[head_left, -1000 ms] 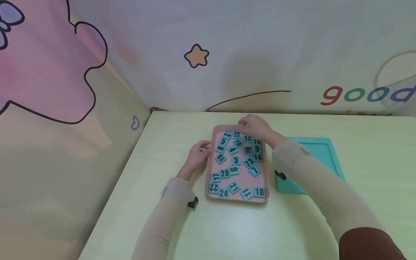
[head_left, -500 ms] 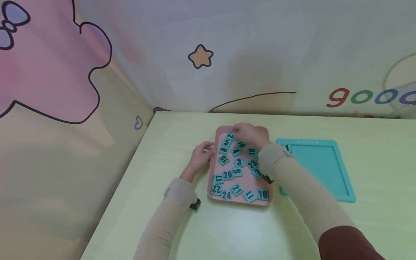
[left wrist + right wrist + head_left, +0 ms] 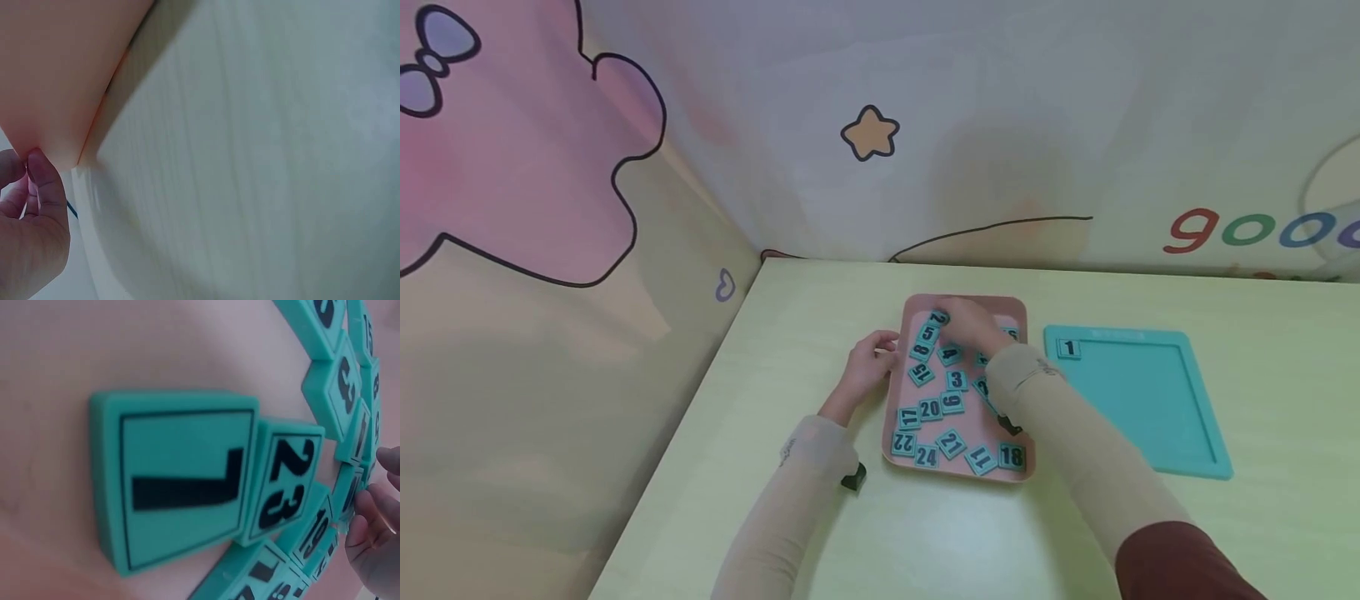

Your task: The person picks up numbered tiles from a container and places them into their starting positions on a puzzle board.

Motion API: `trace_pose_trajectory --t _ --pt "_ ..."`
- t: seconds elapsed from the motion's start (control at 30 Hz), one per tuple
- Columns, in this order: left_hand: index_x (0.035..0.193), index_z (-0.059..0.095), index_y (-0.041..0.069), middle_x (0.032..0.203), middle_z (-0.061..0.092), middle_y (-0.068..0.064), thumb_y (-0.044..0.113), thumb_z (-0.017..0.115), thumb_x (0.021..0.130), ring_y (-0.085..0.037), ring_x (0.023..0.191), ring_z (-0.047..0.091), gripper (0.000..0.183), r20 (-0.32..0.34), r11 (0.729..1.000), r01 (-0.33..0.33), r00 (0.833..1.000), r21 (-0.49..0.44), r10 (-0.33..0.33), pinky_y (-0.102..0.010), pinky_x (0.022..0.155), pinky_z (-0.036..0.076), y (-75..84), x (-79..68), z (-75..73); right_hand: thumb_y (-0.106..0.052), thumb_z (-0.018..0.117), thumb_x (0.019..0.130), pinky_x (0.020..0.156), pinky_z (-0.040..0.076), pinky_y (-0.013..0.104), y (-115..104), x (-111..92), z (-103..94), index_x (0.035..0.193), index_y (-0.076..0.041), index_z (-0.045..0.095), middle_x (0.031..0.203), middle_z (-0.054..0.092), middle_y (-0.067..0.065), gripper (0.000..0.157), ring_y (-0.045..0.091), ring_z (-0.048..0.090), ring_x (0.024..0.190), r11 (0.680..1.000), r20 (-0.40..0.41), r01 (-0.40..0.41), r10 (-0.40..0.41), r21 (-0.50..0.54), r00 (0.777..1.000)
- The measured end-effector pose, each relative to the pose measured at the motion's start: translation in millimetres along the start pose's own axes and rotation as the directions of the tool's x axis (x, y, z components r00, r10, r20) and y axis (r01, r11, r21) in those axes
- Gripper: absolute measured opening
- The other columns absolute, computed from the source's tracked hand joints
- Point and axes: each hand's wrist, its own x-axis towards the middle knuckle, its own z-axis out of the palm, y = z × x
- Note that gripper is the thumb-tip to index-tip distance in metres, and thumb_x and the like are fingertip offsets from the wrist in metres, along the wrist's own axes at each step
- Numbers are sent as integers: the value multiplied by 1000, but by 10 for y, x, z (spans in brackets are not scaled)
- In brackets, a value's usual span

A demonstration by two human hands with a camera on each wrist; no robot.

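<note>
My left hand (image 3: 867, 365) pinches the left rim of a pink tray (image 3: 985, 430); in the left wrist view the thumb and fingers (image 3: 41, 181) close on its edge. Inside the tray lie several turquoise number tiles, among them 5 (image 3: 928, 334), 3 (image 3: 957, 381) and 18 (image 3: 1011, 456). Over the tray's far part, my right hand (image 3: 968, 323) has its fingertips right at tile 2 (image 3: 939, 318). In the right wrist view its fingers (image 3: 369, 512) reach down among the far tiles; I cannot tell whether they grip one. Hand and sleeve hide several tiles.
Right of the tray lies a turquoise frame board (image 3: 1142, 404) with tile 1 (image 3: 1068, 348) in its far left corner. A patterned wall (image 3: 1000, 167) rises behind the table (image 3: 925, 542). My right sleeve (image 3: 1075, 442) crosses the tray's right rim.
My right hand has moved from the tray's far rim down and left to tile 2. The view has shifted a little, and tile 1 on the board has come uncovered. My left hand stays on the rim.
</note>
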Motion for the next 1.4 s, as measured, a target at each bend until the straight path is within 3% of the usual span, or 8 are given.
trace_pose_trajectory --t 0.27,0.5,0.7,0.87,1.03,1.2,1.4 --pt "119 50 13 103 51 -5 13 50 86 -15 76 54 33 4 1000 -10 1000 -4 10 -25 70 49 -13 0 6 -11 51 85 89 43 38 13 74 70 135 -17 36 129 45 7 52 21 52 97 996 -58 34 -39 -86 998" --pt "118 51 10 102 51 -6 11 51 86 -14 74 52 32 1 1000 -24 1000 -12 24 -23 65 47 -5 -14 -2 -12 50 86 94 39 41 21 104 113 135 -19 35 140 32 5 52 23 48 106 997 -74 -4 -2 -72 997" --pt "118 51 10 103 51 -6 11 51 85 -14 76 53 33 2 1000 -19 1000 -1 19 -24 67 48 19 -23 -11 -6 51 84 87 44 36 11 74 100 135 -19 35 135 38 3 55 21 50 98 999 -58 -28 26 -33 998" --pt "119 50 12 104 50 -5 12 51 86 -15 79 53 33 5 1000 1 1000 2 -1 -24 70 48 6 -17 -5 -3 49 83 89 43 36 23 85 87 127 -12 46 131 43 6 46 21 50 98 996 -49 14 -18 -90 999" --pt "119 50 13 104 50 -5 14 51 86 -16 80 52 33 5 1000 0 1000 2 0 -24 71 48 -2 -11 0 -3 50 82 91 41 37 56 80 71 120 -12 53 133 41 5 39 21 49 100 992 -43 48 -54 -121 998" --pt "118 50 14 104 50 -4 14 51 86 -16 79 53 32 2 1000 1 1000 -7 -1 -25 71 48 -4 -7 5 -12 53 83 92 40 39 87 73 48 124 -12 49 130 43 7 41 21 50 99 988 -70 66 -76 -139 995" --pt "119 50 14 104 51 -5 13 51 86 -16 79 53 33 -5 1000 0 1000 -8 0 -25 70 49 -17 5 18 -28 62 80 82 45 36 90 26 45 119 -12 50 109 56 6 44 20 55 86 993 -70 30 -39 -118 997"
